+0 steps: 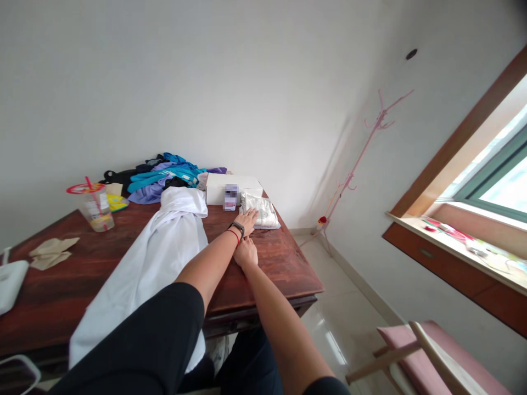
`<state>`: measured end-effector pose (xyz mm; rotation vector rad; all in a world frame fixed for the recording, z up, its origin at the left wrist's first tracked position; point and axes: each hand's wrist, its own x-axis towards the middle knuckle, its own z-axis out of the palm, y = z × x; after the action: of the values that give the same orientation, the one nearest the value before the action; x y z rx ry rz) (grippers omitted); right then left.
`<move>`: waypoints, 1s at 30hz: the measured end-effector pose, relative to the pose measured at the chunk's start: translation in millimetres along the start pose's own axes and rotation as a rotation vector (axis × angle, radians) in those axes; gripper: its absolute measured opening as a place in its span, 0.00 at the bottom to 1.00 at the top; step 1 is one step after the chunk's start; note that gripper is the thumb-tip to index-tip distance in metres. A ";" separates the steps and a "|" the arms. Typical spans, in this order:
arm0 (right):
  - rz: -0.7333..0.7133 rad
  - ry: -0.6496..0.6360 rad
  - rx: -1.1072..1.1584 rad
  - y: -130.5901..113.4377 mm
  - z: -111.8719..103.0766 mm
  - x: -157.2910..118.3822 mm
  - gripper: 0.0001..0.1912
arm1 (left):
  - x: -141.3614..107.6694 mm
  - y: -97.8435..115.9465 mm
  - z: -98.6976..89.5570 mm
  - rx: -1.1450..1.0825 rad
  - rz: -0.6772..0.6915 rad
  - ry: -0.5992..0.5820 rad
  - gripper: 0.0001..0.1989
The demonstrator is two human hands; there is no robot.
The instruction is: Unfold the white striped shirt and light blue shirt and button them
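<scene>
Near the far right corner of the surface (284,263), your left hand (247,220) lay open, spread over the folded white cloth (267,214) without gripping it. Your right hand (246,252) was partly curled beside your left wrist; whether it held anything could not be told. Behind the cloth stood a white box (214,189), and a long white garment (160,263) stretched past the near edge.

The left arm (196,263) and right arm (280,312) reached forward, converging. The left hand (247,220) lay palm down, farther out; the right hand (246,252) sat beside the left wrist (236,229), seemingly loosely curled.
</scene>
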<state>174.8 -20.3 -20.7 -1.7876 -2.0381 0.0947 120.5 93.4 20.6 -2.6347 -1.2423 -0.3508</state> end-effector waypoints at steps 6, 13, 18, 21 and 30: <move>-0.013 -0.002 0.026 0.4 -1.8 -0.5 0.23 | 9.0 -7.7 8.6 -0.014 -0.008 -0.012 0.46; -0.034 -0.041 0.063 2.3 -5.4 0.3 0.24 | 26.5 3.0 12.9 -0.042 -0.083 0.017 0.42; -0.068 -0.080 0.071 3.4 -10.7 0.4 0.28 | 32.5 12.1 15.9 -0.066 -0.136 0.005 0.47; -0.039 -0.106 0.072 1.9 -15.5 -0.8 0.28 | 32.7 14.0 16.6 -0.084 -0.168 -0.009 0.47; -0.001 -0.083 0.063 -0.3 -11.5 -0.3 0.26 | 30.9 16.2 0.9 -0.142 -0.167 0.054 0.34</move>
<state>178.6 -23.3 -10.2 -1.7711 -2.0691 0.2342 152.2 106.1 27.7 -2.6225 -1.4744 -0.5537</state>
